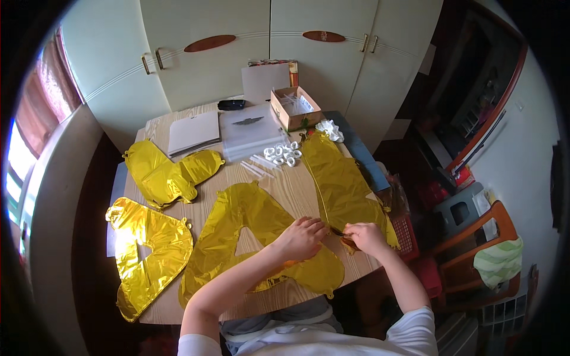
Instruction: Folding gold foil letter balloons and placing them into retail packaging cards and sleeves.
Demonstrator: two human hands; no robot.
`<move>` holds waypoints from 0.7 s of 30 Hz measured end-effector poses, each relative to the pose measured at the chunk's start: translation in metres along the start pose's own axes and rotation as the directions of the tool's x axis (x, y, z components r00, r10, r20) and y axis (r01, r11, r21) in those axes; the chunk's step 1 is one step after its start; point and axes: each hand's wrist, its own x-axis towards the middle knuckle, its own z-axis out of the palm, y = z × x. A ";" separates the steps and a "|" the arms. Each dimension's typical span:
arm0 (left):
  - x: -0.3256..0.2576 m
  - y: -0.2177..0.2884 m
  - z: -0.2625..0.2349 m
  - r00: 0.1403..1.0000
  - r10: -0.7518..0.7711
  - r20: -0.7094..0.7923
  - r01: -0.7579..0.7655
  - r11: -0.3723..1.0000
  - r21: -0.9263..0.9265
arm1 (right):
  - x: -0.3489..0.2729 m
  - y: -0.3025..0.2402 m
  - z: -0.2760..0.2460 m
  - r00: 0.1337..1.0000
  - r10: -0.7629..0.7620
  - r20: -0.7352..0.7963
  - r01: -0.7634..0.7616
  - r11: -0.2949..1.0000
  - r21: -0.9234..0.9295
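Observation:
Close together at the table's front right, both of my hands work at a crumpled edge of gold foil balloon (351, 244). My right hand (367, 238) pinches this edge. Just to its left, my left hand (301, 238) has its fingers bent together over the foil, fingertips partly hidden. Beneath my left forearm lies a flat, A-shaped gold balloon (208, 261). Another long flat gold balloon (338, 178) reaches from my hands toward the back right. Which of these two the pinched edge belongs to, I cannot tell.
Two more gold balloons, one Y-shaped (169, 172) and one triangular (148, 264), lie at left. Behind are white rings (281, 155), thin white tubes (258, 167), clear plastic bags (246, 142), grey cards (194, 132) and a cardboard box (295, 121). A chair (504, 219) stands right.

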 end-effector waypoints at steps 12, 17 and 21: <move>0.012 0.013 0.004 0.997 -0.022 -0.071 0.023 1.000 0.014 | 0.002 0.003 -0.005 0.962 0.269 0.056 -0.274 0.931 0.242; 0.017 0.017 0.002 0.991 0.115 -0.069 -0.113 0.993 0.031 | -0.003 0.013 -0.001 0.956 0.289 0.048 -0.291 0.921 0.260; 0.021 0.006 0.015 0.994 0.104 -0.030 -0.105 0.994 -0.037 | 0.003 0.015 -0.007 0.927 0.357 0.113 -0.365 0.791 0.490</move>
